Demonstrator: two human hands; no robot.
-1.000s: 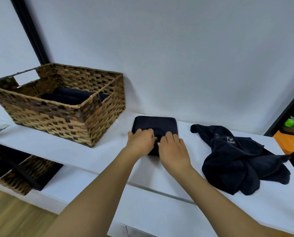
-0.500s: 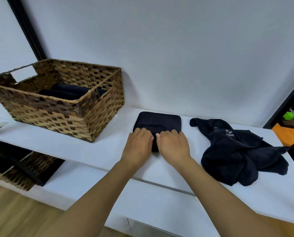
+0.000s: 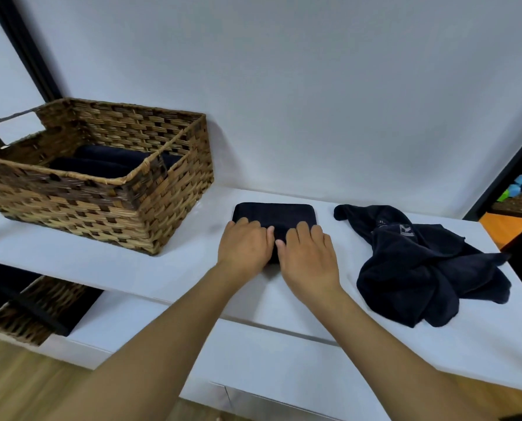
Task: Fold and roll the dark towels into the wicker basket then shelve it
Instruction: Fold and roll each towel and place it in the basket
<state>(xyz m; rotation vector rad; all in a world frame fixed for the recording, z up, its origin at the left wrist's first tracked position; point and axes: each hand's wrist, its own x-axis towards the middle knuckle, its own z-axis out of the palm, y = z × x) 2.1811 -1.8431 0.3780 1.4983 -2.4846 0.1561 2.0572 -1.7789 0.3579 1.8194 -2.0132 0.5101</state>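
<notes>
Dark folded towel [image 3: 275,214] on white shelf [image 3: 174,262] — left hand [image 3: 244,247], right hand [image 3: 310,257] curled over near edge, seemingly gripping it.

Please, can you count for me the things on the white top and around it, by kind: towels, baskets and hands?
Rolled towels in the basket: 2
Folded towel under the hands: 1
Crumpled towel: 1
Wicker baskets: 2, one on top, one on the lower shelf
Hands: 2, left hand, right hand
Total: 8

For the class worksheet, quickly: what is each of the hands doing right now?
Left hand: fingers curled over the near edge of the folded towel, gripping it.
Right hand: the same, beside it.
</notes>
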